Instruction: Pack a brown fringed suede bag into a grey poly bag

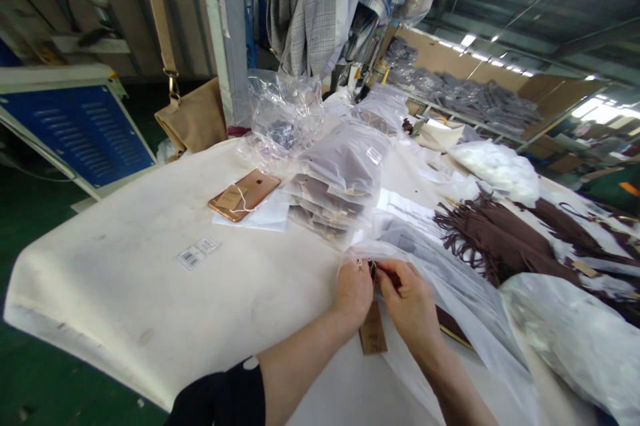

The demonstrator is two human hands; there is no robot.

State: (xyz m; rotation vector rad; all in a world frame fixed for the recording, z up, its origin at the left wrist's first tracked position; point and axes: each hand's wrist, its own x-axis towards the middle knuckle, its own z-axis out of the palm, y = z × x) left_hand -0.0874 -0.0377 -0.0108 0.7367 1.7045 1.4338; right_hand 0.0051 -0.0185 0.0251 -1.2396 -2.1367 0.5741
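Observation:
My left hand [354,289] and my right hand [413,303] are closed close together over the table, fingertips almost meeting. Between them shows a small dark brown piece [373,269] with bits of white string; the fingers cover most of it. Just below hangs a brown cardboard hang tag [373,331]. A translucent plastic bag [435,266] spreads behind and beside my right hand. Partly under that plastic, a dark brown edge with a gold line [454,329] shows right of my right wrist. What exactly my left fingers pinch is hidden.
Bagged items [335,179] are stacked ahead. A gold phone [245,194] with a tag on it lies left of them. Dark brown fringed pieces [505,236] and crumpled plastic [575,339] lie right. A metal post [225,39] rises behind the table [240,299].

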